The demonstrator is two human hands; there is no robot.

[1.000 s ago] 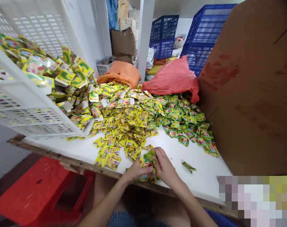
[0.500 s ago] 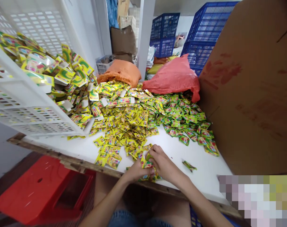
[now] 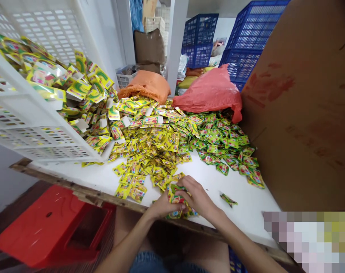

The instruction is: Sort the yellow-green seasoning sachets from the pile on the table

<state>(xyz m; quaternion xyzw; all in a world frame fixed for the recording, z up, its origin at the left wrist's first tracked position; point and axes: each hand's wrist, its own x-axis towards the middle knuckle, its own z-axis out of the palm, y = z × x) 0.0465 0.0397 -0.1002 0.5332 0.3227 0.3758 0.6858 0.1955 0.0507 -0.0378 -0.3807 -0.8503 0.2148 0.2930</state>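
Both my hands meet at the near edge of the white table (image 3: pixel 234 212). My left hand (image 3: pixel 162 206) and my right hand (image 3: pixel 197 197) are closed together round a small stack of sachets (image 3: pixel 175 199), green and yellow. Just beyond the hands spreads a big heap of yellow sachets (image 3: pixel 152 148), and to its right a heap of green sachets (image 3: pixel 226 146). A single green sachet (image 3: pixel 228 199) lies alone on the bare table right of my right hand. More yellow packets spill from a tilted white crate (image 3: pixel 33 113) at the left.
A brown cardboard sheet (image 3: pixel 303 113) stands along the right side of the table. A red bag (image 3: pixel 210 93) and an orange bag (image 3: pixel 146 85) lie behind the heaps, with blue crates (image 3: pixel 246 41) further back. A red plastic stool (image 3: pixel 47 227) sits lower left.
My hands stay at the near edge with the stack. The right hand's fingers have shifted slightly over the top sachets. The view has drifted a little.
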